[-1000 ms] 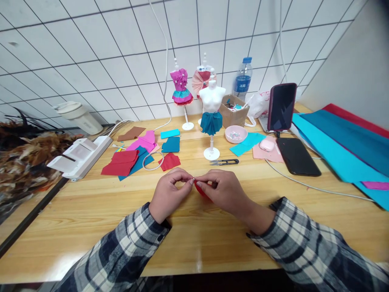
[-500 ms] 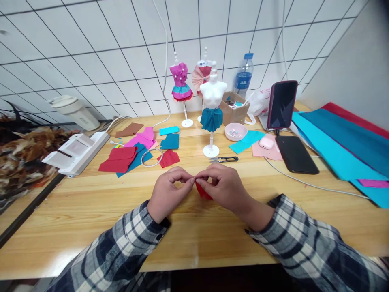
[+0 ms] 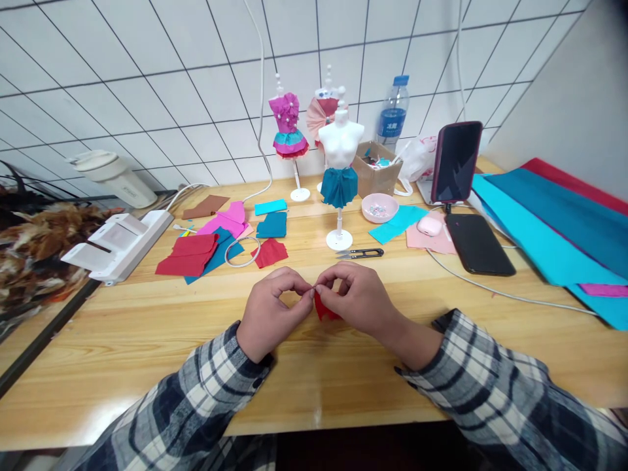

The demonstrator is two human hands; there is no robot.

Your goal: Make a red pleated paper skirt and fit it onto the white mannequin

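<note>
Thumb and forefinger of my left hand (image 3: pixel 275 313) pinch the edge of a small red piece of crepe paper (image 3: pixel 324 310). My right hand (image 3: pixel 360 297) pinches the same piece right beside, so the fingertips of both hands nearly meet. Most of the red piece is hidden behind the right fingers. Just beyond the hands lie black thread snips (image 3: pixel 360 253). Behind them stands a white mini dress form (image 3: pixel 342 140) wearing a teal pleated crepe paper skirt (image 3: pixel 339 188). Another red scrap (image 3: pixel 271 253) rests on the table past my left hand.
Two dressed mini forms stand behind, one in a magenta top (image 3: pixel 285 114). A pink bowl of beads (image 3: pixel 380 208), a cardboard box (image 3: pixel 375 178) and phones (image 3: pixel 479 244) are to the right. Paper sheets (image 3: pixel 520 229) lie far right; a power strip (image 3: pixel 130 248) sits left.
The view has shifted slightly, so the background things sit a little higher and more to the left. Both hands keep their pinch, with barely any movement at the fingertips.
</note>
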